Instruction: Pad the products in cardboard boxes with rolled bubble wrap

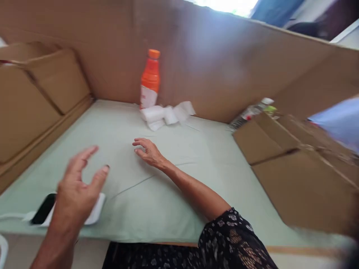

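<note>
White device lies near the front left edge of the table, partly hidden by the left hand, empty, thumb spread wide. The right hand, narrower, appears empty, short of crumpled white sheets; handling seems not yet begun.

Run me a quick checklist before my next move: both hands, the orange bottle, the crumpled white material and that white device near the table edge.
1. Left hand free: ok; fingers spread, nothing seen in its grasp.
2. Right hand free: ok; fingers slightly curled, nothing seen in them.
3. White device in full view: not ok; the left hand hides part of it.
4. Left hand clear of the device: cannot tell; they overlap in this view.
5. Orange bottle standing with its cap on: ok.
6. Crumpled white material apart from the right hand: ok; it lies beyond the fingers.
</note>
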Available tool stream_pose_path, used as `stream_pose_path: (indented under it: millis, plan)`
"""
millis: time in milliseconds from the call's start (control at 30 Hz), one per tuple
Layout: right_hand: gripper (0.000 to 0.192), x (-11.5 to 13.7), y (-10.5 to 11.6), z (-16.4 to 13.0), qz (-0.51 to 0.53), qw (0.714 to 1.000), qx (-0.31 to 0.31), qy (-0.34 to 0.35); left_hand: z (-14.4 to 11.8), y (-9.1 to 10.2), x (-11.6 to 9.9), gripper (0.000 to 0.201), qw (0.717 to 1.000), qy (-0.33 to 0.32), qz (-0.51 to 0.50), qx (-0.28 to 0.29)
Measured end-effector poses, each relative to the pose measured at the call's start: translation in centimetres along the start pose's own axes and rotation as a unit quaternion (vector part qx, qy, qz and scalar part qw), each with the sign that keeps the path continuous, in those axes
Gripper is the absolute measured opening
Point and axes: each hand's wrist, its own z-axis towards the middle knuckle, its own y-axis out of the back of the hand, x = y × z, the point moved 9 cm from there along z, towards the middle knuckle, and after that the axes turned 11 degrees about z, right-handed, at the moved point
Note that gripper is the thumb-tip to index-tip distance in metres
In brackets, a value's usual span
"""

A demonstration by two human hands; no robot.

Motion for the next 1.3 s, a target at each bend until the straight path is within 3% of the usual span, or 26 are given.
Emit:
stream_pose_path:
  millis: [133,233,300,400,467,500,567,667,800,933,1033,1133,1200,1300]
  plan:
    - [0.023,-2.8,11.1,-7.2,-0.075,0.993,-0.083,-0.040,-5.9,-11.7,-9.5,0.048,0.970,-0.135,-0.047,0.195]
    - [0.024,-3.7,22.1,-13.7,-0.141,0.974,-0.162,-0.078,-9.5,-17.5,-12.4,0.045,0.938,-0.203,-0.037,0.280]
    - [0.028,-3.7,29.8,-18.1,-0.259,0.932,-0.223,-0.121,-10.6,-19.1,-12.6,0.042,0.932,-0.227,-0.030,0.280]
    - [0.042,-3.5,39.9,-23.0,-0.465,0.808,-0.303,-0.199,-11.0,-19.5,-12.0,0.036,0.939,-0.224,-0.043,0.256]
    - [0.044,-4.4,45.0,-24.8,-0.521,0.739,-0.336,-0.262,-11.0,-19.3,-11.7,0.033,0.944,-0.207,-0.065,0.247]
    - [0.035,-5.2,46.7,-25.2,-0.523,0.726,-0.339,-0.290,-10.9,-19.1,-11.6,0.032,0.946,-0.197,-0.078,0.244]
    - [0.022,-6.8,48.8,-24.8,-0.506,0.733,-0.328,-0.316,-10.7,-18.8,-11.5,0.031,0.949,-0.177,-0.104,0.240]
    - [0.037,-7.7,48.5,-23.0,-0.486,0.769,-0.296,-0.292,-10.4,-18.4,-11.4,0.032,0.947,-0.144,-0.132,0.257]
    - [0.028,-5.4,43.4,-21.5,-0.490,0.818,-0.233,-0.193,-10.1,-17.8,-10.6,0.036,0.946,-0.071,-0.151,0.278]
    - [0.023,0.4,35.2,-22.1,-0.429,0.882,-0.187,-0.047,-9.1,-16.7,-9.3,0.052,0.958,0.002,-0.162,0.237]
    - [0.016,5.8,29.2,-23.2,-0.310,0.939,-0.139,0.061,-8.5,-15.6,-9.2,0.072,0.964,0.001,-0.180,0.197]
    - [0.017,8.9,27.0,-24.9,-0.186,0.958,-0.178,0.124,-8.4,-14.7,-8.7,0.072,0.960,-0.004,-0.209,0.189]
    - [0.022,7.5,27.7,-25.8,-0.104,0.956,-0.261,0.089,-8.6,-14.1,-7.9,0.062,0.957,0.014,-0.221,0.186]
    - [0.026,0.8,26.8,-25.8,0.027,0.951,-0.304,-0.060,-9.1,-13.7,-6.7,0.055,0.953,0.043,-0.238,0.180]
